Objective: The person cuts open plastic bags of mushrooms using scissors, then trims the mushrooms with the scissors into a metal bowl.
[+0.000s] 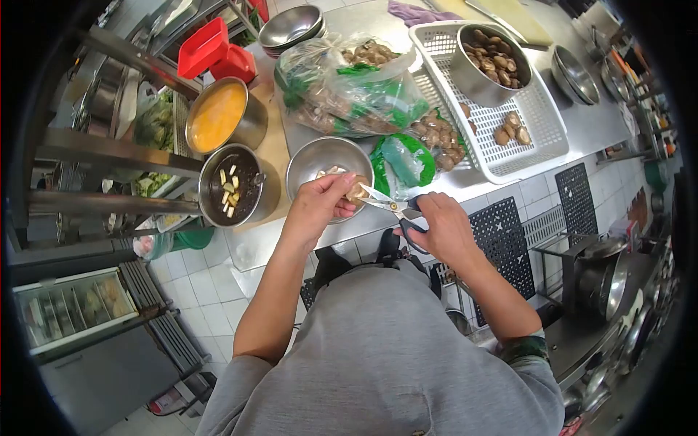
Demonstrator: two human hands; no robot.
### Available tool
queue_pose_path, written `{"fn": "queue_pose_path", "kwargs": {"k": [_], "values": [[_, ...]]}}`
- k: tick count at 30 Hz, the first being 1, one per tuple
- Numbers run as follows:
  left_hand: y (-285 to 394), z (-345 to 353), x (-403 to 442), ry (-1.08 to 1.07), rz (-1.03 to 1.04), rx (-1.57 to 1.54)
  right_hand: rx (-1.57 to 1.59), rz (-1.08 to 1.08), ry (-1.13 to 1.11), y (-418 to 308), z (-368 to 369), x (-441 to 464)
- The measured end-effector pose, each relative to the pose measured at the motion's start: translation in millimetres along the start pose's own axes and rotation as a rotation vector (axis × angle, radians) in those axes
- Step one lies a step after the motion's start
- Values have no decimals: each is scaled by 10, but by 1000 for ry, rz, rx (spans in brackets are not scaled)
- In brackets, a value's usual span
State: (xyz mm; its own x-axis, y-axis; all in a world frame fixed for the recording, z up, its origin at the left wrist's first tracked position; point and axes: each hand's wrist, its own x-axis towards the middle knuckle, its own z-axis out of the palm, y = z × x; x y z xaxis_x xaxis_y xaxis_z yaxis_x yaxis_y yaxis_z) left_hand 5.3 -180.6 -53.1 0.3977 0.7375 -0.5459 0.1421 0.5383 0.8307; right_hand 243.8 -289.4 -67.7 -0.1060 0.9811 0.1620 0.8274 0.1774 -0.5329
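Between the fingers of my left hand [320, 202] is a brown mushroom [357, 191], held over the near right rim of a steel bowl [302, 171]. A few pale cut pieces show inside that bowl, partly hidden by the hand. My right hand [445, 227] grips the dark handles of a pair of scissors [385, 203]. Their blades point left and reach the mushroom; whether they are cutting into it I cannot tell. Behind the bowl lies a large clear plastic bag of mushrooms [349, 87] with green print.
A white plastic basket [534, 163] holds a steel pot of mushrooms [483, 87] and several loose ones. To the left stand a pot of orange liquid [218, 112] and a pot of dark liquid [222, 185] with pale pieces. A knife [498, 20] lies at the back.
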Motion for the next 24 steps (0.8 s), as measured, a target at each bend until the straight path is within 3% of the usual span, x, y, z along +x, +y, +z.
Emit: {"fn": "queue_pose_path", "kwargs": {"k": [4, 10, 16, 19, 22, 24], "values": [[-141, -21, -170, -64, 125, -47, -7, 5, -34, -113, 51, 99], [-411, -114, -192, 36, 293, 258, 22, 54, -96, -268, 220, 135], [-511, -240, -150, 108, 264, 299, 7, 66, -73, -227, 545, 72], [-424, -316, -175, 77, 138, 129, 578, 435, -527, -120, 661, 153], [-415, -424, -200, 159, 125, 103, 1125, 624, -772, -136, 499, 270], [-433, -497, -216, 167, 145, 98, 1095, 579, -779, -58, 555, 258]]}}
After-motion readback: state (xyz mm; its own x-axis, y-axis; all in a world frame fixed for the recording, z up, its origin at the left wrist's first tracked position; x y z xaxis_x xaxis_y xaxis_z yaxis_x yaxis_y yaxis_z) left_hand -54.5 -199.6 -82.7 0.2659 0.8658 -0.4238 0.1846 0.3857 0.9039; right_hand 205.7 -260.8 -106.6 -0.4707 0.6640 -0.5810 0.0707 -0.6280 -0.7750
